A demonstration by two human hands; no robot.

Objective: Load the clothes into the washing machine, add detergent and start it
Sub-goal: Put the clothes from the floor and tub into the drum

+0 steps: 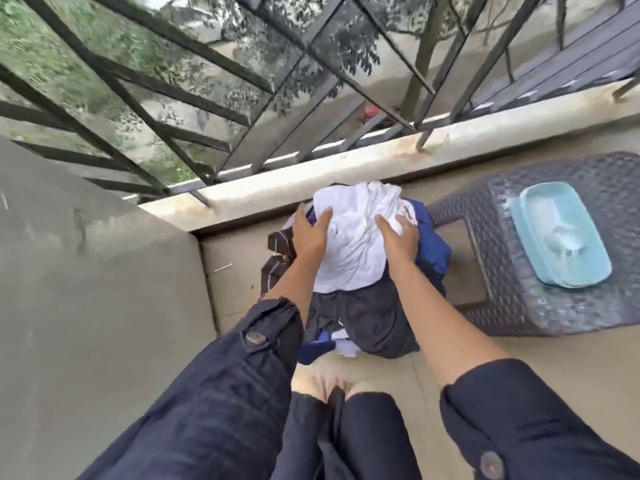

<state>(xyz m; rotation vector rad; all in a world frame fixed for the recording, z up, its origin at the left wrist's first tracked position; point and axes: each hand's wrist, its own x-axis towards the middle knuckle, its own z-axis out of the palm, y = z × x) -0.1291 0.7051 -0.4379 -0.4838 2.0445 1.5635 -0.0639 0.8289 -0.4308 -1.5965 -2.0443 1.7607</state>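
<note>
A pile of clothes (356,292) lies on the balcony floor in front of me: a white garment (353,237) on top, black and blue pieces under it, and a dark striped piece at its left. My left hand (310,230) lies flat on the left side of the white garment, fingers spread. My right hand (398,233) presses on its right side with the fingers curled into the cloth. No washing machine or detergent is in view.
A dark woven plastic stool (540,306) stands to the right, with a pale blue lidded container (561,237) on it. A concrete ledge (346,168) with black metal railing runs behind the pile. A grey wall (86,271) closes the left side.
</note>
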